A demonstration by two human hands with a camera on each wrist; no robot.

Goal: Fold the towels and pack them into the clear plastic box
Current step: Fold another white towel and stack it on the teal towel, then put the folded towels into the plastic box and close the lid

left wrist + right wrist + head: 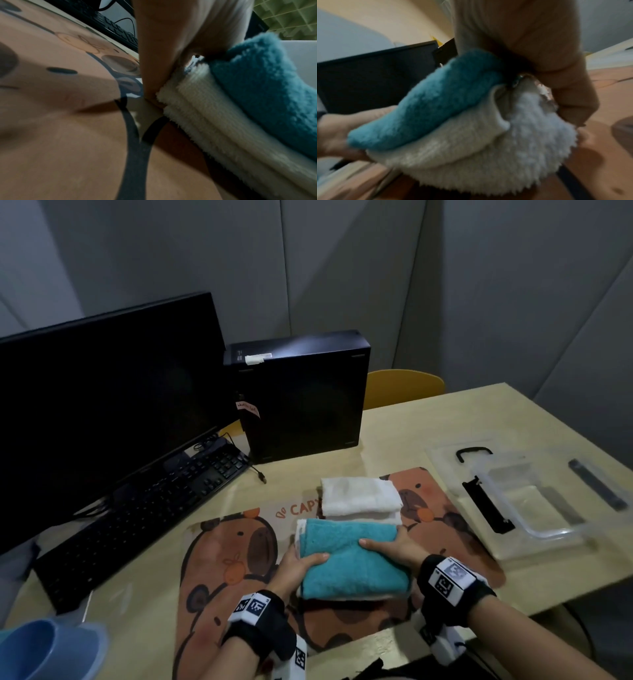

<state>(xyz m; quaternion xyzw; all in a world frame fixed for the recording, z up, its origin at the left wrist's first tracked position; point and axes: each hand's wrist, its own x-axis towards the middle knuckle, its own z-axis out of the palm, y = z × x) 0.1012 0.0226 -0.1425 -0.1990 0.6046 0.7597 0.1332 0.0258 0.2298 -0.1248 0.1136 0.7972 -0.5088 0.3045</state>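
A folded blue towel (349,556) lies on top of a folded white towel (342,597), and both hands hold this stack just above the capybara mat (219,563). My left hand (298,568) grips its left side, thumb on the blue top; in the left wrist view the blue towel (260,83) sits over the white towel (214,121). My right hand (394,546) grips the right side, and the right wrist view shows the blue towel (426,102) over the white towel (471,155). Another folded white towel (359,496) lies behind on the mat. The clear plastic box (527,505) stands open at the right.
A monitor (102,392), keyboard (144,508) and black computer case (301,395) fill the left and back of the table. The clear lid (455,460) lies under the box. A blue container (48,648) sits at the near left corner. A yellow chair (404,386) stands behind the table.
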